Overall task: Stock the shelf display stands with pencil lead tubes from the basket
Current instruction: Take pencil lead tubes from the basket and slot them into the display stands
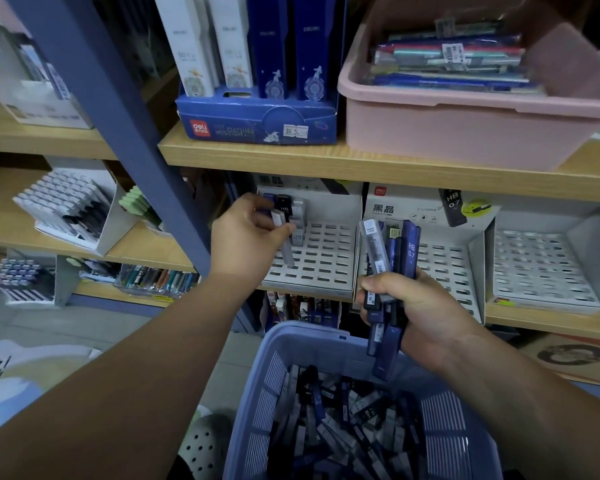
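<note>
Head cam, looking down at the shelves. The left hand [246, 237] is up at the left display stand [326, 261], pinching a grey tube [287, 245] between thumb and curled fingers. The tube stands roughly upright against the stand's slotted face near its top left corner. It's pretty blurry there, so I honestly can't tell if the bottom end is sitting in a slot or just touching the surface. A few standing tubes [299, 216], one of them black with HB on it, are just beside the fingers in that same corner.

The right hand [416, 306] is wrapped tight around a bundle of tubes [392, 247], a mix of clear and dark blue ones. One reads HB 0.7. The bundle pokes out above and below the fist. It's held in front of the middle stand [444, 268], just over the far rim of the basket [264, 393].

The basket is lavender plastic, low and centre in the shot, with a heap of loose tubes [347, 431] inside. A right stand [548, 265] sits next to the middle one on the same wooden shelf [551, 320].

One shelf up there's a pink tub [465, 133] of packaged pens and a blue Deli box [257, 123]. A blue post [118, 116] runs diagonally down the left side.
</note>
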A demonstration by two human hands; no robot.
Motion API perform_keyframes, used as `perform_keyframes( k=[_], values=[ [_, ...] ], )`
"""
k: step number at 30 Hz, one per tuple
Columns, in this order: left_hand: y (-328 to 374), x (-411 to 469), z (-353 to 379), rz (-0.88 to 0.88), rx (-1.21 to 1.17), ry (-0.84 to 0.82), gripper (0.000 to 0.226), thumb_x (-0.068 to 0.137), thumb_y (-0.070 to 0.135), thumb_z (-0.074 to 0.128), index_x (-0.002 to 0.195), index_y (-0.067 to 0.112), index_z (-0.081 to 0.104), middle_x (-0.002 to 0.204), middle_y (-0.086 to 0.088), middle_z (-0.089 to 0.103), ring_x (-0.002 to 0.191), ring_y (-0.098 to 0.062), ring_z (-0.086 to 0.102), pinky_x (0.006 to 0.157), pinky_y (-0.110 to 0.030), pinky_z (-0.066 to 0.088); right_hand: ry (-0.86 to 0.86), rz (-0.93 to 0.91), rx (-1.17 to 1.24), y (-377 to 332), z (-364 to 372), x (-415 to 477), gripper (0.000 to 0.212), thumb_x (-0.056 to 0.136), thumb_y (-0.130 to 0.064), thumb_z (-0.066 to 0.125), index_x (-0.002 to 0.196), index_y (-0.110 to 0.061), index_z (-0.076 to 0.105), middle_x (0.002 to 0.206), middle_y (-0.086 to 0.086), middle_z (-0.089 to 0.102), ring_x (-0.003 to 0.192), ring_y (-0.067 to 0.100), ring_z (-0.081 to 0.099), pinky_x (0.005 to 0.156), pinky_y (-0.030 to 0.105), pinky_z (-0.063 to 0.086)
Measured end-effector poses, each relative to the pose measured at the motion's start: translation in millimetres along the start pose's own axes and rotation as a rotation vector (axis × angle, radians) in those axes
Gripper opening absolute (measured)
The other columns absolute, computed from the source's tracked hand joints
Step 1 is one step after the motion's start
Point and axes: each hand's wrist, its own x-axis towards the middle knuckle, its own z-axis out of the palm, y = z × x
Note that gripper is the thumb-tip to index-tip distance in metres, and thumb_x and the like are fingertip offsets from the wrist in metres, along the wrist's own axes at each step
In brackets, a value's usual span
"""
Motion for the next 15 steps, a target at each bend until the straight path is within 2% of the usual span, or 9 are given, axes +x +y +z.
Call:
perform_keyframes(
  k=[2,5,8,11,13,15],
  values=[
    [-3,1,8,-0.003,0.018,0.042,0.027,0.081,0.026,0.083,0.092,0.017,0.060,0.067,0.008,0.064,0.066,-0.003,0.064,0.066,-0.026,0.056,0.001,-0.002,0.016,-1,-5,0,0.028,0.081,-0.001,0.071,0.109,0.000,0.067,0.080,0.011,0.070,0.072,0.021,0.066,0.064,0.034,0.052],
    [-9,0,20,0.001,0.060,0.067,0.027,0.080,0.023,0.084,0.087,0.015,0.059,0.069,0.007,0.064,0.067,-0.004,0.064,0.068,-0.027,0.058,0.015,-0.017,0.044,-5,-12,0,0.016,0.082,0.003,0.069,0.096,-0.004,0.069,0.077,0.011,0.068,0.072,0.022,0.065,0.071,0.036,0.053],
    [-14,-2,27,0.003,0.081,0.063,0.027,0.081,0.023,0.083,0.086,0.017,0.057,0.070,0.010,0.062,0.068,0.003,0.061,0.067,-0.021,0.055,0.028,-0.023,0.054,-8,-16,1,0.022,0.081,0.002,0.070,0.102,-0.003,0.068,0.078,0.009,0.069,0.074,0.022,0.067,0.078,0.040,0.054],
    [-15,-5,29,0.020,0.139,0.048,0.026,0.083,0.024,0.081,0.087,0.017,0.055,0.070,0.014,0.059,0.067,0.009,0.055,0.061,-0.004,0.043,0.039,-0.017,0.056,-9,-18,0,0.035,0.079,0.000,0.073,0.113,0.000,0.066,0.081,0.009,0.070,0.080,0.024,0.068,0.081,0.042,0.055],
    [-16,-6,31,0.026,0.181,0.046,0.027,0.083,0.025,0.080,0.086,0.017,0.055,0.068,0.014,0.057,0.065,0.010,0.053,0.055,-0.001,0.038,0.037,-0.016,0.055,-9,-19,-1,0.033,0.079,0.000,0.073,0.111,-0.002,0.067,0.081,0.007,0.072,0.080,0.023,0.069,0.079,0.041,0.055],
    [-16,-5,32,0.017,0.203,0.053,0.027,0.083,0.025,0.081,0.085,0.015,0.056,0.068,0.010,0.060,0.064,0.007,0.054,0.056,-0.002,0.035,0.031,-0.017,0.056,-10,-18,-2,0.028,0.079,0.001,0.072,0.107,-0.005,0.068,0.080,0.007,0.072,0.080,0.022,0.069,0.077,0.040,0.054]
  ],
)
